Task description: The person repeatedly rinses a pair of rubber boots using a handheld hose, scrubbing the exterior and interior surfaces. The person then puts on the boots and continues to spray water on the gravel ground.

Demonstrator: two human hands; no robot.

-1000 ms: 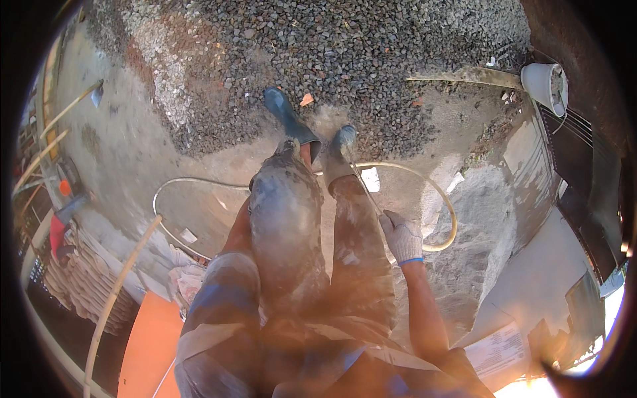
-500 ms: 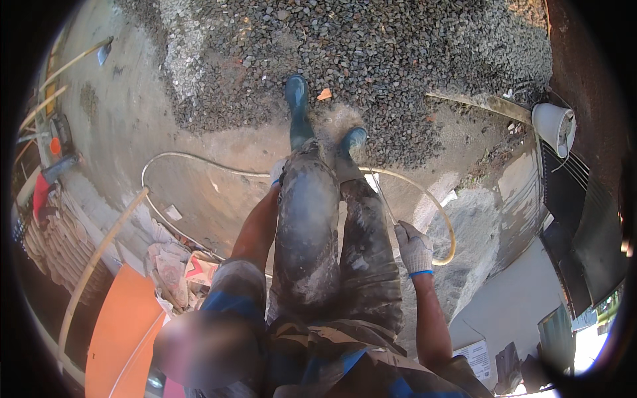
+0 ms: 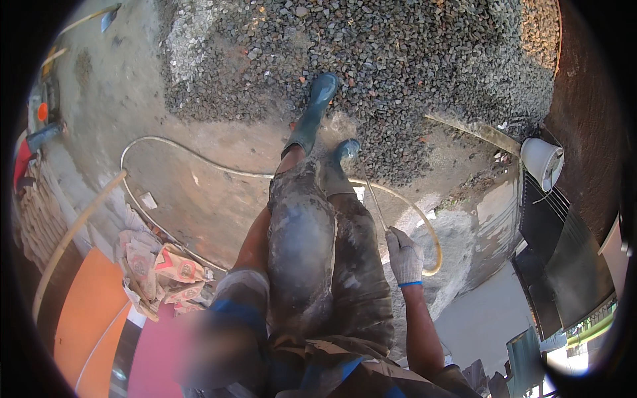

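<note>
My right hand (image 3: 403, 257), in a pale knit glove with a blue cuff, hangs beside my right leg. Its fingers are closed on a thin, pale rod or wire (image 3: 373, 199) that runs up toward my right boot (image 3: 348, 148); I cannot tell which it is. My left forearm (image 3: 254, 240) passes behind my raised left thigh, which hides my left hand. The left boot (image 3: 316, 106), dark green rubber, reaches forward over the edge of the gravel. A yellowish hose (image 3: 199, 157) loops across the wet ground behind my legs and curves near my right hand.
A gravel heap (image 3: 411, 73) spreads ahead. To the right, a white bucket (image 3: 536, 159) lies tipped beside a wooden board (image 3: 479, 131). Crumpled paper sacks (image 3: 174, 268) lie at left, near a wooden pole (image 3: 83, 215) and an orange panel (image 3: 86, 318). Dark sheets (image 3: 564, 265) stand at right.
My left leg and boot have swung forward and right onto the gravel. My left glove, visible before beside the knee, is now hidden. The right hand keeps its grip.
</note>
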